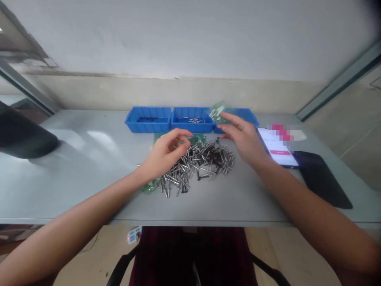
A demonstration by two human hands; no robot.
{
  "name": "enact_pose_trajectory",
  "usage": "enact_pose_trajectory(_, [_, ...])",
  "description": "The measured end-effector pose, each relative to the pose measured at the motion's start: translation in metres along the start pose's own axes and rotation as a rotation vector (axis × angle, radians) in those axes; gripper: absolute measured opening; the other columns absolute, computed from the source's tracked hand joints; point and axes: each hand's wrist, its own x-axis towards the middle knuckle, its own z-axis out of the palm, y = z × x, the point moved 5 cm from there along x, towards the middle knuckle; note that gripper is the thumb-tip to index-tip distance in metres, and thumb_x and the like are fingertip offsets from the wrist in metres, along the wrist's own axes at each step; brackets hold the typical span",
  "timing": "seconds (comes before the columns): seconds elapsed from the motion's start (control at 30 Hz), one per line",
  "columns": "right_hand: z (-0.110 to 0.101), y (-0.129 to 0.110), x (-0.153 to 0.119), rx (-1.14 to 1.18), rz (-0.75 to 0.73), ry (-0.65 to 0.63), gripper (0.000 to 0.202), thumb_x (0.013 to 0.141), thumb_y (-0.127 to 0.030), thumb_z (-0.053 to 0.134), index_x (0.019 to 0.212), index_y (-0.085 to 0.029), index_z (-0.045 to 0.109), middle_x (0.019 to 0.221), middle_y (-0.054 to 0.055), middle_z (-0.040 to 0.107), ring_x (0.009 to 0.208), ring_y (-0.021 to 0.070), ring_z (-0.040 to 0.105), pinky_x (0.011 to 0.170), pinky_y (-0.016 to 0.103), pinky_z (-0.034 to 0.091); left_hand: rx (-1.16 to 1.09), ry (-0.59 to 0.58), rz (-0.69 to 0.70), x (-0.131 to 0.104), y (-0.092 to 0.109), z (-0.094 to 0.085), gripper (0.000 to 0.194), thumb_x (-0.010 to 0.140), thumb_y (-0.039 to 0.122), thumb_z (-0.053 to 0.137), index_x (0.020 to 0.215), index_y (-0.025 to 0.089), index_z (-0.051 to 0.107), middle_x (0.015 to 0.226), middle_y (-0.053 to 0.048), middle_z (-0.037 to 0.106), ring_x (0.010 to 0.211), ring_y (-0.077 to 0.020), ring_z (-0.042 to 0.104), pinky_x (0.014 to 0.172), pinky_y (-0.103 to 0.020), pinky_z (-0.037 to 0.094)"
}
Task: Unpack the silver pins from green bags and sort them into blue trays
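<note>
Over the left part of a pile of pop rivets (205, 159), silver and black, hangs my left hand (168, 153). Its fingers are loosely curled with a gap to the thumb, and I see nothing held in it. My right hand (242, 137) is above the pile's right side, fingers apart. A small green clear bag (219, 111) with silver pieces inside is at its fingertips, in front of the blue bins; whether they touch it I cannot tell. More green plastic (151, 186) lies partly under the pile and behind my left hand.
Three blue bins stand along the wall: the left bin (149, 126) holds dark pieces, the middle bin (190, 127) some silver rivets, the right bin (245, 115) is partly covered. At right lie a lit phone (279, 153) and a black flat object (324, 178). A dark cylinder (26, 131) is at left.
</note>
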Motion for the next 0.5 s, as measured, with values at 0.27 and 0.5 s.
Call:
enact_pose_trajectory(0.27, [-0.016,0.039,0.024,0.057,0.095,0.009,0.058,0.08,-0.028,0.059,0.136,-0.032,0.047,0.15,0.005,0.035,0.107,0.024,0.063,0.078,0.038,0.062,0.548,-0.213,0.232,-0.006,0.004,0.015,0.024,0.093,0.024,0.045,0.11,0.017,0.061,0.099,-0.007,0.065,0.093,-0.02,0.061,0.079,-0.034,0.048])
enact_pose_trajectory(0.5, [-0.014,0.006,0.009,-0.172,-0.165,0.112,0.045,0.083,-0.025,0.057,0.127,-0.028,0.053,0.124,0.007,0.059,0.091,0.021,0.065,0.074,0.038,0.058,0.632,-0.204,0.243,-0.003,-0.001,0.013,0.024,0.093,0.022,0.044,0.103,0.015,0.065,0.094,-0.008,0.067,0.09,-0.0207,0.059,0.08,-0.036,0.048])
